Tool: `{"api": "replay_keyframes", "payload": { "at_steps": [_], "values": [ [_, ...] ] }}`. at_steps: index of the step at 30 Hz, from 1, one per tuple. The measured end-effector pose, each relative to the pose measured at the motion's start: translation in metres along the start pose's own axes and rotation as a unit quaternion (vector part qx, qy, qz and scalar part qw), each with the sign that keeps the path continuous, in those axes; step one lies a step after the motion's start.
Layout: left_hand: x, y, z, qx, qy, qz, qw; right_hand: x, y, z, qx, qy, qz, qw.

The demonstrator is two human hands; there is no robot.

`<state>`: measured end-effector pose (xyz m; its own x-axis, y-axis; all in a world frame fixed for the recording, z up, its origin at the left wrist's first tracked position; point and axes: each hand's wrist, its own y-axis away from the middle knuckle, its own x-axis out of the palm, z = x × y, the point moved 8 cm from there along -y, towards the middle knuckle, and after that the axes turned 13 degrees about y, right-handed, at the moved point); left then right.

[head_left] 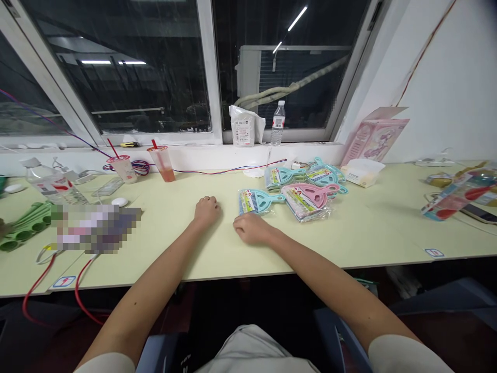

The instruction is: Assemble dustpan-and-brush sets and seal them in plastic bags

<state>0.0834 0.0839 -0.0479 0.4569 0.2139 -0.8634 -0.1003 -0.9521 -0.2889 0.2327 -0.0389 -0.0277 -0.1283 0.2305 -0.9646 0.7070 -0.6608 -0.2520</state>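
Note:
My left hand [207, 210] rests on the pale yellow table [217, 259], its fingers curled into a loose fist with nothing seen in them. My right hand [251, 229] also lies closed on the table, to the right of the left one. Just beyond it is a light blue mini dustpan set [250, 201] in clear wrap; whether the knuckles touch its wrapper I cannot tell. A pink dustpan set [305, 201] sits to the right. Behind these, several more wrapped blue-green dustpan sets [281, 176] lie in overlapping piles.
Two cups with red straws, one pinkish [124, 168] and one with red drink [166, 168], stand at back left. A large bottle [54, 181] and green scoop-like pieces [33, 223] are far left. A tissue box [363, 172] and pink carton [378, 137] stand back right.

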Motion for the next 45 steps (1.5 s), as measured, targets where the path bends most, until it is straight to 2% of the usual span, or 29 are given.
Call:
{"api": "replay_keyframes", "payload": {
  "at_steps": [3, 5, 9, 13, 17, 24, 31, 36, 41, 45],
  "values": [
    [0.004, 0.002, 0.001, 0.0, 0.009, 0.04, 0.999, 0.007, 0.007, 0.028, -0.027, 0.024, 0.02, 0.999],
    [0.004, 0.004, -0.001, 0.011, 0.005, 0.058, 0.998, 0.007, 0.017, 0.024, -0.004, 0.029, 0.02, 0.999],
    [0.002, 0.009, -0.005, 0.024, -0.003, 0.078, 0.997, 0.007, 0.046, -0.025, 0.097, 0.029, 0.034, 0.994],
    [0.004, 0.012, -0.011, 0.032, -0.017, 0.087, 0.996, 0.008, 0.078, -0.08, 0.253, 0.044, 0.065, 0.964],
    [0.006, 0.012, -0.014, 0.036, -0.032, 0.084, 0.995, 0.006, 0.088, -0.093, 0.321, 0.029, 0.074, 0.944],
    [0.006, 0.011, -0.013, 0.038, -0.036, 0.084, 0.995, 0.004, 0.088, -0.09, 0.325, -0.053, 0.06, 0.942],
    [0.007, 0.011, -0.012, 0.036, -0.026, 0.087, 0.995, 0.003, 0.089, -0.09, 0.32, -0.049, 0.047, 0.945],
    [0.004, 0.01, -0.011, 0.041, 0.003, 0.07, 0.997, 0.001, 0.089, -0.09, 0.324, -0.063, 0.045, 0.943],
    [0.004, 0.01, -0.023, 0.098, 0.092, 0.066, 0.989, 0.001, 0.089, -0.09, 0.328, -0.062, 0.05, 0.941],
    [0.005, 0.011, -0.028, 0.119, 0.089, 0.058, 0.987, 0.003, 0.089, -0.091, 0.324, -0.061, 0.054, 0.943]
  ]
}}
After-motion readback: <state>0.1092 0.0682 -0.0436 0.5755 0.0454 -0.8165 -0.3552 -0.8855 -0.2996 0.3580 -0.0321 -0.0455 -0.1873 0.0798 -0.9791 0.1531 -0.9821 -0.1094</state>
